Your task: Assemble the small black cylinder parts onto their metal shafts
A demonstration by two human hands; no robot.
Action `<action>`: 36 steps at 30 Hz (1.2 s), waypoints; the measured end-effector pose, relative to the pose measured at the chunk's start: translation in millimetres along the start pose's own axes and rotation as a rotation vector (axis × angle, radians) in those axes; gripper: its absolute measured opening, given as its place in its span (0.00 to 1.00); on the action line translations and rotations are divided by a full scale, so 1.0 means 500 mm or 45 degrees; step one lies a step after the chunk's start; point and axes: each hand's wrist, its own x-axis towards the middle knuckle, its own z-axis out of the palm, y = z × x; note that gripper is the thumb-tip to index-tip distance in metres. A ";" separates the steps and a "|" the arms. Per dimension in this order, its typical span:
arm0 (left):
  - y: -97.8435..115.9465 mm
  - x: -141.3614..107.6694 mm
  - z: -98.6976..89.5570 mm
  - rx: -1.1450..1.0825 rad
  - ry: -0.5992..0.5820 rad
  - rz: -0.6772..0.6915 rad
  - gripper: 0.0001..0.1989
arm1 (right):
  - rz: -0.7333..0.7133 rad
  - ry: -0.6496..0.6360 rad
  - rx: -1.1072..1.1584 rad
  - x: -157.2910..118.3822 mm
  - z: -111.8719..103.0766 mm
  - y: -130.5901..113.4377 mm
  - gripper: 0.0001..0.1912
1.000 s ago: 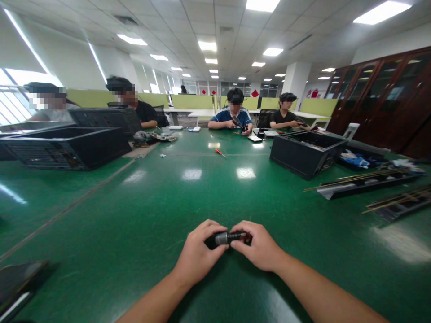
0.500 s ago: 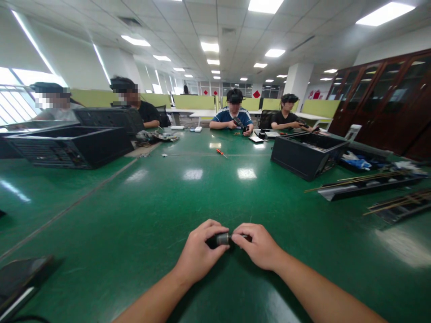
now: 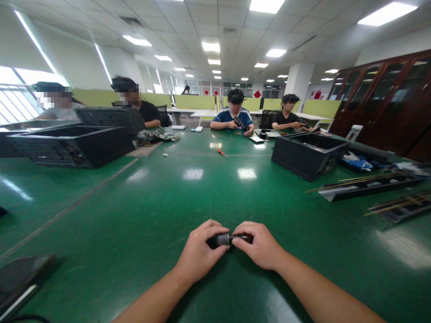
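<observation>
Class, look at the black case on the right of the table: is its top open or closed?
Open: inside the case, parts show below its rim.

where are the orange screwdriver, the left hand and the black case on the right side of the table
orange screwdriver (image 3: 220, 152): head view, on its handle
left hand (image 3: 198, 249): head view, on the back of the hand
black case (image 3: 291, 158): head view, on its near side wall

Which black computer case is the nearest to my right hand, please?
The open case at the right; the others stand farther off, at the left.
</observation>
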 end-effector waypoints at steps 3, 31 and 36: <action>-0.001 -0.001 0.000 0.004 -0.004 -0.006 0.15 | 0.000 -0.001 -0.014 0.000 0.000 -0.002 0.05; -0.003 -0.003 -0.001 0.019 0.013 0.004 0.14 | -0.003 0.010 -0.027 -0.002 -0.004 -0.005 0.05; -0.003 -0.003 -0.003 0.031 0.030 0.023 0.14 | -0.006 0.010 -0.041 -0.001 -0.006 -0.007 0.05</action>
